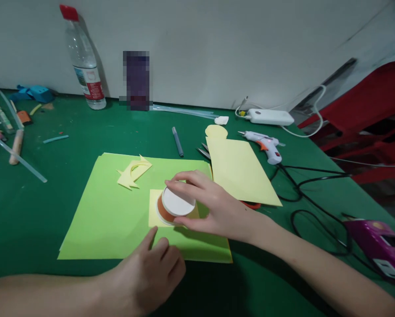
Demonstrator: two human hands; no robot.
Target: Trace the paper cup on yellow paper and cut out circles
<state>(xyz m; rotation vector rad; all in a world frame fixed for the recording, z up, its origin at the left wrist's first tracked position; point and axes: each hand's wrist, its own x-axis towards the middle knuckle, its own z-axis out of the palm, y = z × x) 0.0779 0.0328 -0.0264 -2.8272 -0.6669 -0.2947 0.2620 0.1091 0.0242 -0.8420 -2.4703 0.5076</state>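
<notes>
My right hand (202,204) reaches in from the right, its thumb and fingers closed around a short round object with white ends and a brown band (178,201). This object stands, slightly tilted in view, on a small square of pale yellow paper (153,207), which lies on light green sheets (94,211). My left hand (151,273) is at the front, index finger stretched toward the square's near edge, the other fingers curled and holding nothing. Whether that fingertip touches the square I cannot tell. Cut yellow scraps (134,171) lie on the green sheets behind.
A yellow sheet (238,169) partly covers scissors (204,152) on the right. Beyond it are a glue gun (266,145) with black cords and a white power strip (271,116). A grey-blue marker (177,141), a water bottle (85,66) and a purple device (375,246) also occupy the table.
</notes>
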